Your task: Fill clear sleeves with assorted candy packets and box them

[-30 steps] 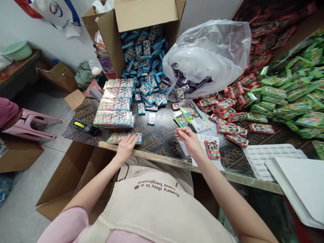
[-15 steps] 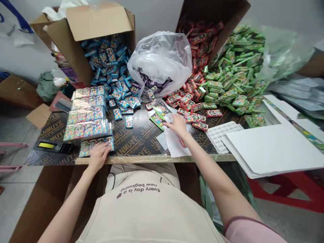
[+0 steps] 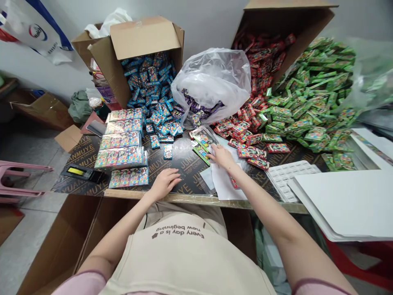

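My left hand (image 3: 165,183) lies over the dark tabletop near its front edge, fingers stretched out and holding nothing. To its left is a low stack of wrapped multicolour packs (image 3: 129,178), with a taller stack of wrapped packs (image 3: 121,141) behind. My right hand (image 3: 222,157) reaches in with thumb and fingers pinched at the edge of a green printed card (image 3: 202,155); the fingertips partly hide the contact. Beneath that wrist lie white paper sheets (image 3: 227,184) and a partly covered red pack (image 3: 235,182).
Blue packs (image 3: 150,82) spill from a cardboard box (image 3: 144,37). A clear plastic bag (image 3: 215,82) holds purple packs. Red packs (image 3: 260,65) and green packs (image 3: 310,98) heap at right. White boards (image 3: 346,200) overhang the front edge; a tape dispenser (image 3: 80,173) sits left.
My left hand has left the low stack of packs and moved right over the bare tabletop. My right hand stays by the green card. The view has shifted slightly left.
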Action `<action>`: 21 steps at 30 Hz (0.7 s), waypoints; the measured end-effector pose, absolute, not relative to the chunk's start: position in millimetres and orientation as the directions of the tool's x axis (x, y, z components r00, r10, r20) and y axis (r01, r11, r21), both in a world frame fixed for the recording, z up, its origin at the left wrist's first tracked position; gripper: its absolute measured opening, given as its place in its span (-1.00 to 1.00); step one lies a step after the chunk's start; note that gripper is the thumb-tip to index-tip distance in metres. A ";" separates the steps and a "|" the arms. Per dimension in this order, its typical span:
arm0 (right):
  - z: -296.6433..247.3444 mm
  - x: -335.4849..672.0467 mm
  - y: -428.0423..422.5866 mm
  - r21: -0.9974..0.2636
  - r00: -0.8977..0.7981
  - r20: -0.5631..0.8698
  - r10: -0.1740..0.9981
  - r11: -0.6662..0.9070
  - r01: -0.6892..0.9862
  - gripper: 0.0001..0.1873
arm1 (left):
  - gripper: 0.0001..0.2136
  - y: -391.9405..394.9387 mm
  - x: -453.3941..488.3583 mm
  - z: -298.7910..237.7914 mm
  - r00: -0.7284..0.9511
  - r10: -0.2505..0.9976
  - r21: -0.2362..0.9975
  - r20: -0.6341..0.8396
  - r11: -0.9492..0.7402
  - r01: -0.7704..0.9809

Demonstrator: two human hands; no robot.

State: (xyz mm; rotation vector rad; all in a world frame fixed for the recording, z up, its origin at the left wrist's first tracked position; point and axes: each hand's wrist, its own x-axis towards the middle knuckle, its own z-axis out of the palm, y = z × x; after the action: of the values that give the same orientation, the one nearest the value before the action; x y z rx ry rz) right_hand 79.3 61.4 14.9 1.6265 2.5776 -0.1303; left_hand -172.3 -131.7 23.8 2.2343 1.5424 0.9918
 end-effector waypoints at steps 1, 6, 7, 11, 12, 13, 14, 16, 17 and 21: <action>14.8 78.9 62.4 -0.022 -0.433 -0.118 0.893 0.434 0.901 -0.61 | -0.79 -130.2 -170.6 24.3 0.218 0.897 0.553 0.385 -0.413 0.723; 13.6 71.7 63.5 -0.007 -0.476 -0.134 0.869 0.479 0.878 -0.68 | -0.79 -130.5 -168.8 22.6 0.236 0.903 0.556 0.359 -0.410 0.723; 13.3 70.7 63.6 -0.010 -0.481 -0.133 0.867 0.484 0.875 -0.69 | -0.78 -131.1 -169.6 22.1 0.234 0.908 0.566 0.346 -0.402 0.720; 14.4 71.7 67.0 -0.033 -0.489 -0.110 0.865 0.489 0.872 -0.65 | -0.78 -126.5 -172.8 25.5 0.205 0.943 0.672 0.264 -0.332 0.662; 15.6 72.4 68.2 -0.036 -0.486 -0.098 0.868 0.485 0.874 -0.63 | -0.77 -122.7 -172.9 27.8 0.184 0.954 0.714 0.237 -0.300 0.633; 17.2 72.6 68.8 -0.046 -0.481 -0.069 0.874 0.479 0.877 -0.60 | -0.76 -117.4 -172.3 30.6 0.154 0.966 0.759 0.206 -0.258 0.598; 18.9 71.7 68.5 -0.073 -0.477 -0.016 0.879 0.475 0.877 -0.56 | -0.73 -110.9 -170.9 33.7 0.117 0.978 0.809 0.170 -0.207 0.551; 23.0 64.9 62.3 -0.189 -0.474 0.170 0.864 0.501 0.845 -0.49 | -0.60 -94.3 -165.0 41.0 0.034 0.995 0.910 0.096 -0.102 0.402; 25.3 58.3 55.3 -0.268 -0.467 0.286 0.837 0.538 0.799 -0.46 | -0.48 -84.8 -160.5 45.2 -0.016 0.997 0.952 0.071 -0.063 0.300; 40.0 16.9 -0.3 -0.463 -0.434 0.593 0.678 0.728 0.505 -0.40 | 0.01 -51.1 -138.7 68.3 -0.237 0.967 0.984 0.093 -0.126 -0.126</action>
State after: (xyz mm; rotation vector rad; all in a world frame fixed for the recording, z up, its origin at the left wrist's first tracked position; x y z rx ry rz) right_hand 16.9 -0.3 40.0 1.5214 3.6270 -0.4683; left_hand -138.7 -51.1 68.3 1.0643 1.2144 1.5254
